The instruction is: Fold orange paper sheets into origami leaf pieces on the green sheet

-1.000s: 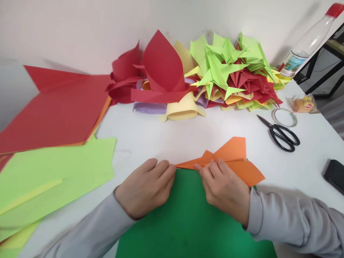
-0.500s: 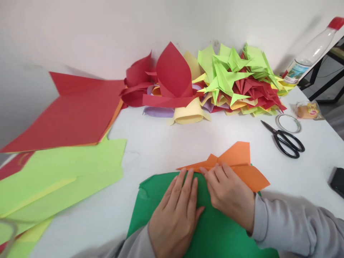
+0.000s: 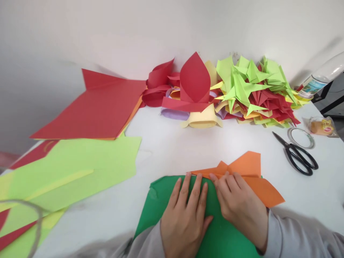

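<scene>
An orange folded paper plane (image 3: pixel 245 164) lies on the far edge of a green sheet (image 3: pixel 156 204), its narrow nose pointing left and its wings spread to the right. My left hand (image 3: pixel 185 215) rests flat on the green sheet with fingers stretched out; its fingertips touch the plane's nose. Curled fingers of my right hand (image 3: pixel 239 200) pinch the plane near its middle, where a crease runs along it. The part of the plane under those fingers is hidden.
Red sheets (image 3: pixel 94 111) and light green sheets (image 3: pixel 107 161) lie at left. Along the wall stand rolled red paper shapes (image 3: pixel 195 82) and a heap of folded light green paper (image 3: pixel 242 86). Scissors (image 3: pixel 298 154), a tape roll (image 3: pixel 288 134), a wrapped snack (image 3: pixel 321 126) and a bottle (image 3: pixel 313 86) are at right.
The view has shifted, so everything sits further right and most things slightly lower. The left fingers have spread a little, reaching toward the plane's nose. The right hand keeps its pinch.
</scene>
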Tool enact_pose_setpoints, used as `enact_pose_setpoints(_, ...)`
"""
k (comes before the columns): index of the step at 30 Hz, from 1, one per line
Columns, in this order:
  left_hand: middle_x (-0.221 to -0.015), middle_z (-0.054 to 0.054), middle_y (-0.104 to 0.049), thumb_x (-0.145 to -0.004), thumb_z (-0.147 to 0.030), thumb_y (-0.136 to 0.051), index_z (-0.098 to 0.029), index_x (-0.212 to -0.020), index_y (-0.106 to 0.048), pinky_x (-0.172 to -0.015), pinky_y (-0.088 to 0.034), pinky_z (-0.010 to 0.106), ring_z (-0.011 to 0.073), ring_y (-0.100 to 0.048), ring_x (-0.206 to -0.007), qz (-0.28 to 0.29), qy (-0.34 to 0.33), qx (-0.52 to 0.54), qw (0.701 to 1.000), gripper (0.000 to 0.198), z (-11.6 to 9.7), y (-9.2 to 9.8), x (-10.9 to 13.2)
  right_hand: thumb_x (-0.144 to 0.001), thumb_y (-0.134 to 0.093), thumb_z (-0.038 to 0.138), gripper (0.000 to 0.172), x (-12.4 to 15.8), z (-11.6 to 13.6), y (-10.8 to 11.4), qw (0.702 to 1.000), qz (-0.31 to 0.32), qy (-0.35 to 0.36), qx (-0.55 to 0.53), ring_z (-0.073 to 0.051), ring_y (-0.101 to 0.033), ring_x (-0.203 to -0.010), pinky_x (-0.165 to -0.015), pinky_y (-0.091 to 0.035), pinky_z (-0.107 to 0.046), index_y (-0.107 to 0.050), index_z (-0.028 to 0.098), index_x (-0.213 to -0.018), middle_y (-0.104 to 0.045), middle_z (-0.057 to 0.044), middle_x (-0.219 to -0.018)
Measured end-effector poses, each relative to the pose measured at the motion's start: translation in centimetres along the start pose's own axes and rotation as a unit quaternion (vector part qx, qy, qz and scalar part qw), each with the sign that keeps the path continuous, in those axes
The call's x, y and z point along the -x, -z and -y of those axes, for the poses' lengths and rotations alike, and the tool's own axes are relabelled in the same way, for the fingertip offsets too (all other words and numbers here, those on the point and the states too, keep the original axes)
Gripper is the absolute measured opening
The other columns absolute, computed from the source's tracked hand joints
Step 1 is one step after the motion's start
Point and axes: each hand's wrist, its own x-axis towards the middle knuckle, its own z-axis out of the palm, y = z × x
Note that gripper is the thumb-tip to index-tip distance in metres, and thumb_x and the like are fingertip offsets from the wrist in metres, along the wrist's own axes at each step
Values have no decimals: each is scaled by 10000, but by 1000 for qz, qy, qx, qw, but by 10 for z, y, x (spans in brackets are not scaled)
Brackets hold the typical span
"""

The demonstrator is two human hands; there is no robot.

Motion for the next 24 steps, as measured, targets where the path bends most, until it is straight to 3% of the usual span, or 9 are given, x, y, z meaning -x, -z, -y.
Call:
enact_pose_setpoints(5,-1223,157,-621,-879,-424,-434,-131,-1148,-655,-1012,-342,507,390,-450,-1243,26,-7,11,1000,455,4,11,-9,-878,-364,61,397,-1,0,1,1000,5,4,-4,-256,-596,-874,-799,-463,-444,-545,-13,-1222,-635,-177,-943)
enact_pose_setpoints(9,-1203,164,-628,-834,-484,-500,-167,-1162,-656,-1039,-283,545,407,-463,-1228,39,-20,17,999,482,7,15,-14,-881,-359,68,396,0,-1,2,1000,5,5,-8,-258,-593,-880,-799,-460,-444,-550,-19,-1217,-630,-180,-952)
enact_pose_setpoints(17,-1215,154,-624,-832,-505,-518,-209,-1180,-647,-1025,-275,589,413,-498,-1191,66,-6,5,998,474,5,18,-13,-863,-346,42,418,-1,0,1,1000,2,3,-14,-267,-598,-867,-803,-450,-458,-537,-44,-1226,-627,-189,-941)
enact_pose_setpoints(24,-1283,265,-550,-845,-491,-476,-167,-1218,-618,-984,-326,601,415,-499,-1206,45,2,5,999,514,5,17,-12,-879,-353,60,401,-1,-1,1,1000,7,9,-15,-252,-589,-870,-798,-457,-450,-544,-31,-1220,-630,-187,-937)
